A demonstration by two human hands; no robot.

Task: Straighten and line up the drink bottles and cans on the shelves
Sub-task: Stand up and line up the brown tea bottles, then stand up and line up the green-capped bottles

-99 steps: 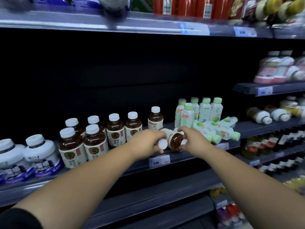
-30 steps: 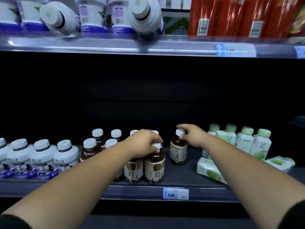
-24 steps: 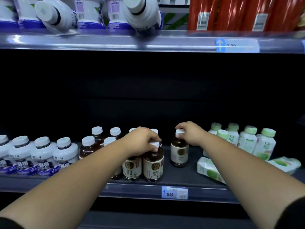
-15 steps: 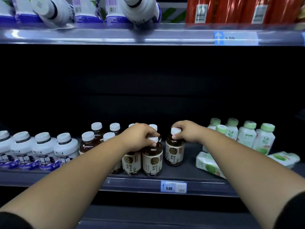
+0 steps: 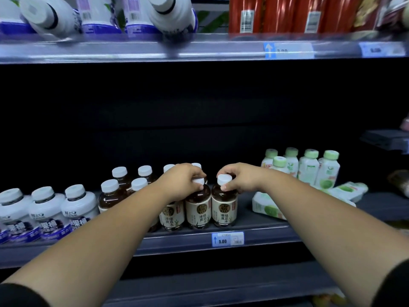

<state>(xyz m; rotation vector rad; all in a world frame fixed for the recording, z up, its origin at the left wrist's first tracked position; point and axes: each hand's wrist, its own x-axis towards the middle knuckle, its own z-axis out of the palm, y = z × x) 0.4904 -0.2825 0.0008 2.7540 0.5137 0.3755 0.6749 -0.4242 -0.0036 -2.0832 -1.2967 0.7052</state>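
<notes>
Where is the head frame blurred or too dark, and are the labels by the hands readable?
Head view: motion blur smears the tipped white bottles and the upper shelf rail, and the upper price tag is unreadable; the shelf back falls to black; the brown bottles gripped by the left hand and right hand are sharp; the lower price tag reads 5.00.

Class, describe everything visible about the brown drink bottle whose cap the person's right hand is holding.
The small brown drink bottle stands upright near the front of the grey shelf. Seemingly clear plastic holding dark liquid, it has a white screw cap and a cream label with a round dark emblem. The right hand pinches the cap; a matching bottle stands close beside it.
</notes>
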